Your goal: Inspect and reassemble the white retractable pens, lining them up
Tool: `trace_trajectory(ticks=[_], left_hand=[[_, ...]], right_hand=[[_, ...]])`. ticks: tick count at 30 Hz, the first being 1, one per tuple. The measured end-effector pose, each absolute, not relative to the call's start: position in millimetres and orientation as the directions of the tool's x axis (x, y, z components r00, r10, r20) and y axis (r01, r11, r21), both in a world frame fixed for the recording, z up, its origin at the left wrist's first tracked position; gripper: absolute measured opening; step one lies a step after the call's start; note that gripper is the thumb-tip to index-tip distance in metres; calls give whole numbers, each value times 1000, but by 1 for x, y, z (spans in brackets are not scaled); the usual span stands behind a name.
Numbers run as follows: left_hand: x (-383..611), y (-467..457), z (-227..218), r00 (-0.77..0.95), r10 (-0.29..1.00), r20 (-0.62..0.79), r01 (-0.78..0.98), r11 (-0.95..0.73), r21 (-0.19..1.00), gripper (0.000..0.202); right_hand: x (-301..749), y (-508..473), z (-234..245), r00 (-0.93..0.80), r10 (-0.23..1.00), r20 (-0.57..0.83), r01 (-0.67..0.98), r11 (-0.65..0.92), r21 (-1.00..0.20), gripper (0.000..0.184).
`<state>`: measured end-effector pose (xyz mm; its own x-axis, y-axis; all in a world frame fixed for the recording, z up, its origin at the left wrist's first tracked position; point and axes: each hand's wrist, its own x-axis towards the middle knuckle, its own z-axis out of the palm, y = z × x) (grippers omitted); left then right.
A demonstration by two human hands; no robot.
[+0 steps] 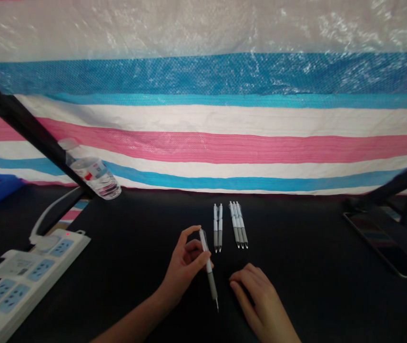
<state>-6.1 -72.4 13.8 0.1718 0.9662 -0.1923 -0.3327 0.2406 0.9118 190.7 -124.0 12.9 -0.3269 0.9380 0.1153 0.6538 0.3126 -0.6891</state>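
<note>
My left hand (185, 264) is closed around a white pen with a grey grip (208, 269), held above the black table with its tip pointing toward me. My right hand (260, 297) lies flat on the table just right of that pen's tip, fingers loosely together and nothing in it. Beyond my hands, a pair of matching pens (218, 227) lies side by side, and a group of three pens (238, 224) lies just right of the pair.
A white power strip (21, 274) with a lit red light sits at the left edge. A plastic water bottle (94, 172) leans on a black frame bar. A phone (382, 240) lies at the right. A striped tarp (225, 143) closes off the back.
</note>
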Motion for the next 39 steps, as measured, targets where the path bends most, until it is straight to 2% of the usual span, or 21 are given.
trace_trajectory(ticks=[6, 10, 12, 15, 19, 23, 26, 29, 32, 34, 36, 39], left_hand=[[-8, -69, 14, 186, 956, -228, -317, 279, 907, 56], [-15, -53, 14, 183, 954, -236, -163, 266, 950, 59], [-18, -37, 12, 189, 970, -155, -48, 167, 985, 65], [-20, -8, 8, 205, 979, -9, 108, -13, 994, 60], [-16, 23, 2, 188, 980, 60, 192, -97, 977, 64], [-16, 27, 1, 169, 985, 39, 231, -78, 970, 43], [-21, 14, 2, 202, 979, -23, 201, -19, 979, 37], [-25, -2, 3, 270, 962, -52, 203, -4, 979, 34], [-24, -14, 2, 297, 954, -32, 222, -37, 974, 34], [-21, -19, 0, 273, 962, -14, 225, -50, 973, 33], [-18, -23, -2, 232, 973, 12, 220, -64, 973, 32], [-13, -29, -4, 169, 984, 58, 203, -93, 975, 26]], right_hand=[[191, -122, 13, -335, 932, 141, 654, 338, -677, 19], [190, -122, 13, -334, 930, 155, 657, 348, -669, 18], [190, -123, 13, -333, 929, 158, 658, 349, -668, 19], [191, -124, 12, -338, 930, 143, 660, 343, -668, 19], [191, -124, 11, -327, 936, 127, 673, 325, -665, 19], [191, -125, 15, -317, 941, 121, 677, 313, -666, 20], [192, -122, 25, -350, 929, 122, 686, 343, -642, 18], [198, -108, 37, -415, 897, 152, 746, 431, -508, 30], [205, -85, 39, -500, 850, 164, 815, 526, -242, 50], [208, -70, 34, -555, 816, 163, 811, 574, -111, 54], [209, -59, 24, -593, 783, 189, 796, 605, -13, 47], [209, -51, 11, -632, 727, 268, 765, 641, 65, 23]])
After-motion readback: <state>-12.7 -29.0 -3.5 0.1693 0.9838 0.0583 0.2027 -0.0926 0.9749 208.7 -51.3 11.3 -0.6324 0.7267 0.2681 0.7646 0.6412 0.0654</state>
